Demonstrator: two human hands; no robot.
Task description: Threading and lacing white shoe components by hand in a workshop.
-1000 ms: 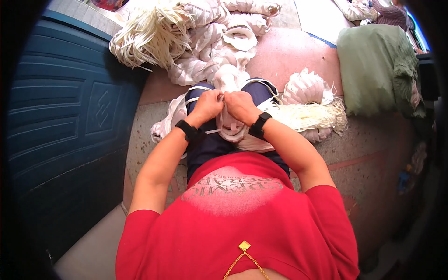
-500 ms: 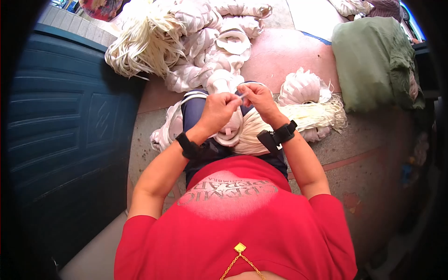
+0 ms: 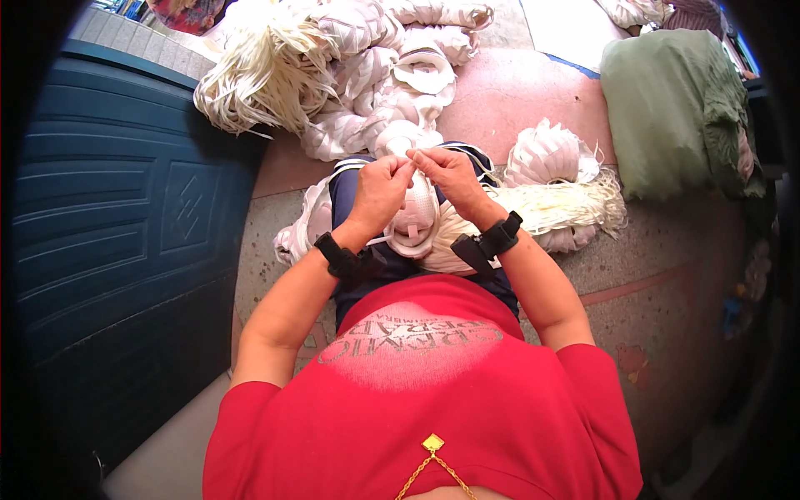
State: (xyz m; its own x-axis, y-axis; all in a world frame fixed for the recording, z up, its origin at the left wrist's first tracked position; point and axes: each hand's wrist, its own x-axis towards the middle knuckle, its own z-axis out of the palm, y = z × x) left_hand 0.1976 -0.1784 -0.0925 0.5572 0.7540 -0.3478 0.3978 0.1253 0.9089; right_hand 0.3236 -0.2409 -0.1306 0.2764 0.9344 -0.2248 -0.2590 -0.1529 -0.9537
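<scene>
Above my lap my left hand (image 3: 383,196) and my right hand (image 3: 451,179) meet at the fingertips, both closed in a pinch. Between them is the end of a thin white shoelace, mostly hidden by the fingers. Just beneath rests a pale pink-and-white shoe upper (image 3: 414,218), its mesh and a small pink tab facing up between my thighs. A thick hank of cream shoelaces (image 3: 558,207) lies across my right thigh and out to the right.
Ahead, bundled shoe uppers (image 3: 358,79) form a heap, with a large bunch of laces (image 3: 262,75) on its left. Another bundle of uppers (image 3: 546,154) sits at right. A green cloth-covered bulk (image 3: 667,117) stands farther right; a blue panelled door (image 3: 125,217) borders the left.
Both hands have shifted slightly left, and their fingertips have come together, covering more of the lace. The view has moved a little; the bundles lie as before.
</scene>
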